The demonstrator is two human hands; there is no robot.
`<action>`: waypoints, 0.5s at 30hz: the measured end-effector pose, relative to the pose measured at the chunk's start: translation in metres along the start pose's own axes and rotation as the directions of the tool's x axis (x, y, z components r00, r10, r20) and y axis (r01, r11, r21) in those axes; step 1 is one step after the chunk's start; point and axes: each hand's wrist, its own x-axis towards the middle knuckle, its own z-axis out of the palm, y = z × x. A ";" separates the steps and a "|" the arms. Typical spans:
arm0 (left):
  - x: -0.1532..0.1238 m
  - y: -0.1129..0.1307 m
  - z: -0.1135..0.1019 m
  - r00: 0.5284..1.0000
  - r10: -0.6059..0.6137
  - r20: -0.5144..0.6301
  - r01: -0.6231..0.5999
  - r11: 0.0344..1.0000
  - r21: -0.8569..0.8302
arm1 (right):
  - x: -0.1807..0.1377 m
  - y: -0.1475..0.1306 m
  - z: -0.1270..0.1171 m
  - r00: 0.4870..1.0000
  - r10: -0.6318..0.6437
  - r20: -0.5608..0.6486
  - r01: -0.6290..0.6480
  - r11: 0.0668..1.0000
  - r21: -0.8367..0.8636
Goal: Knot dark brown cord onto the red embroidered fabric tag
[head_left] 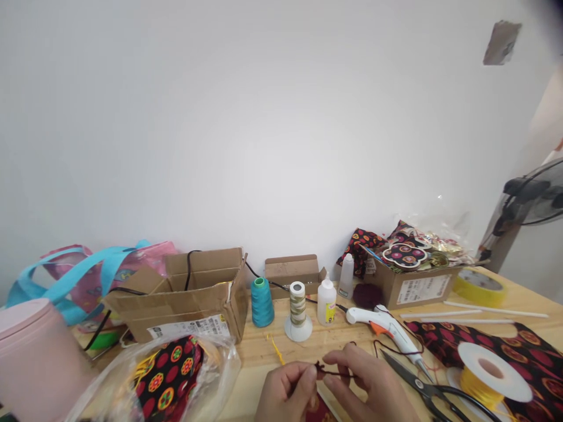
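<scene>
A dark cord point(320, 368) with a small knot or loop is between my hands at the bottom middle. My left hand point(288, 391) pinches it between thumb and forefinger, beside the knot. From there the cord runs right to the curled fingers of my right hand point(368, 384), whose thumb and forefinger are slightly apart around it. Below my hands a dark red piece point(320, 409) with gold marks shows in part. A short yellow thread point(276, 349) lies just beyond my left hand. Black-handled scissors point(420, 385) lie right of my right hand.
A white glue gun point(389, 328) lies behind the scissors, near a yellow cord spool point(490, 375) on patterned fabric. Behind stand a teal thread cone point(262, 305), a camouflage thread spool point(298, 310) and a glue bottle point(326, 305). Cardboard boxes point(185, 308) line the wall.
</scene>
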 end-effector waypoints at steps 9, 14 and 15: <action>-0.003 0.003 0.005 0.999 0.001 0.044 -0.007 0.993 0.122 | 0.002 -0.001 -0.002 0.992 0.054 0.118 -0.069 0.988 0.134; -0.005 0.006 0.006 0.998 -0.008 0.061 -0.001 0.989 0.147 | 0.004 -0.005 -0.002 0.992 0.080 0.094 -0.094 0.983 0.160; -0.006 0.006 0.006 0.998 -0.006 0.055 -0.002 0.988 0.152 | 0.005 -0.006 -0.002 0.993 0.085 0.084 -0.098 0.982 0.163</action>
